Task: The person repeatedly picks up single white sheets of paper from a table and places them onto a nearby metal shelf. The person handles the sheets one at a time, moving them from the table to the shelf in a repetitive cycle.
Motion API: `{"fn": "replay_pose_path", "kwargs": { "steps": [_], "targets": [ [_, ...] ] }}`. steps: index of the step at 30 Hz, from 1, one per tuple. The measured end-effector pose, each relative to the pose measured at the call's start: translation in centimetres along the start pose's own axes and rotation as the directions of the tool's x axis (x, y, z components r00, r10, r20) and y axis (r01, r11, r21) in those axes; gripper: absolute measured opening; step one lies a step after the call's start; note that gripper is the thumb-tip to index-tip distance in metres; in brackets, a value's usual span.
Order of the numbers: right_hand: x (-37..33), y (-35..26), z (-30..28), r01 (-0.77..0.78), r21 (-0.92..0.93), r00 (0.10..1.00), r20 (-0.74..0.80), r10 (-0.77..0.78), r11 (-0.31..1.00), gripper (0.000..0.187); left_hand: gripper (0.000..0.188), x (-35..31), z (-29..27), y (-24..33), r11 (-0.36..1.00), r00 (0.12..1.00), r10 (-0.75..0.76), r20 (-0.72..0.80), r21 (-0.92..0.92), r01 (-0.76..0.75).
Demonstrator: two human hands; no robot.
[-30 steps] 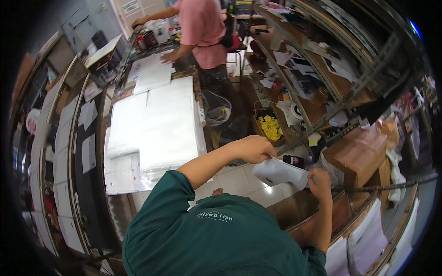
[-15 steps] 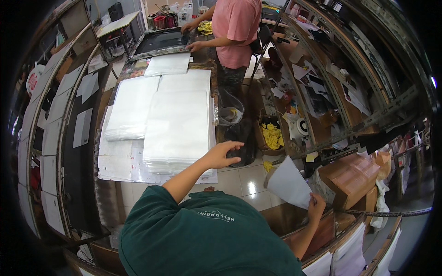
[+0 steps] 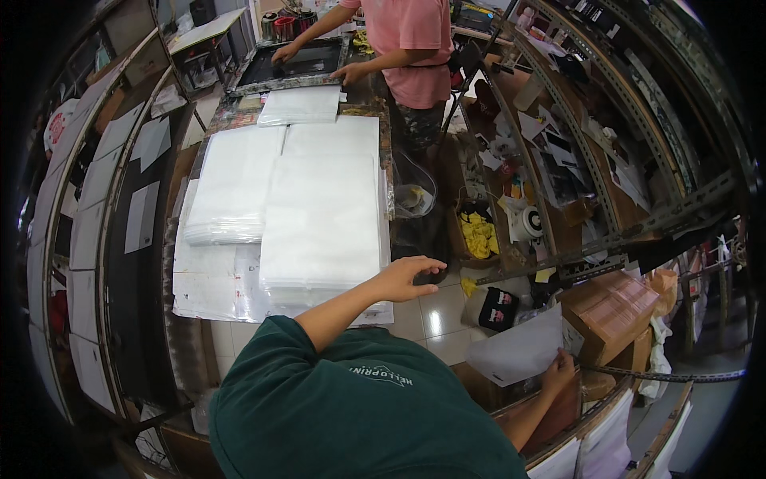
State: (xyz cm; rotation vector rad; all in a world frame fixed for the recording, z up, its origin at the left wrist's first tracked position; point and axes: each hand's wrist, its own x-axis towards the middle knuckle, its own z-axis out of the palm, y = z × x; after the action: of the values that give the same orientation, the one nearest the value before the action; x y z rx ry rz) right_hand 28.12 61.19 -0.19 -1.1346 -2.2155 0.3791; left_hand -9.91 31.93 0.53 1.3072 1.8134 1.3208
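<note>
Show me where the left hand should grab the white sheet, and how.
Probably the left edge of the white sheet, coming from the left, with a gentle pinch. The right hand has the right side, while that left edge is free and faces the open left hand. The sheet looks thin, so pinching should suit it.

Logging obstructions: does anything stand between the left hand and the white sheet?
Nothing visible does. Tiled floor shows through the gap between the left hand and the white sheet, which the right hand holds; the pale item with a dark patch appears to lie lower.
</note>
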Motion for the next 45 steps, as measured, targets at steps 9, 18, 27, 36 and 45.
{"fn": "replay_pose_path", "kwargs": {
  "steps": [9, 18, 27, 36, 45],
  "targets": [
    [1.0, -2.6, -0.6, 0.028, -0.019, 0.998, -0.049, -0.029, 0.999, 0.031, 0.046, -1.0, -0.7, -1.4, 0.996, 0.997, -0.049, -0.057, -0.083, 0.044],
    [1.4, -2.1, 1.0, -0.136, 0.074, 0.99, 0.054, 0.132, 0.988, 0.036, 0.046, -1.4, -2.4, -1.6, 0.987, 0.991, -0.07, -0.112, -0.151, 0.053],
    [2.2, -3.9, 1.4, -0.063, 0.006, 0.997, 0.052, 0.062, 0.998, 0.038, 0.041, -1.8, -3.8, -3.8, 0.967, 0.965, -0.126, -0.231, -0.247, 0.067],
    [1.9, -4.6, 2.2, -0.116, 0.32, 0.993, 0.062, 0.101, 0.94, 0.051, 0.041, -0.7, -5.7, -8.2, 0.854, 0.873, -0.269, -0.408, -0.519, 0.02],
    [0.8, -8.1, 1.2, 0.046, 0.206, 0.999, -0.01, -0.044, 0.978, 0.057, 0.102, 2.2, -18.8, -18.4, 0.279, 0.469, -0.768, -0.436, -0.887, -0.367]
  ]
}}
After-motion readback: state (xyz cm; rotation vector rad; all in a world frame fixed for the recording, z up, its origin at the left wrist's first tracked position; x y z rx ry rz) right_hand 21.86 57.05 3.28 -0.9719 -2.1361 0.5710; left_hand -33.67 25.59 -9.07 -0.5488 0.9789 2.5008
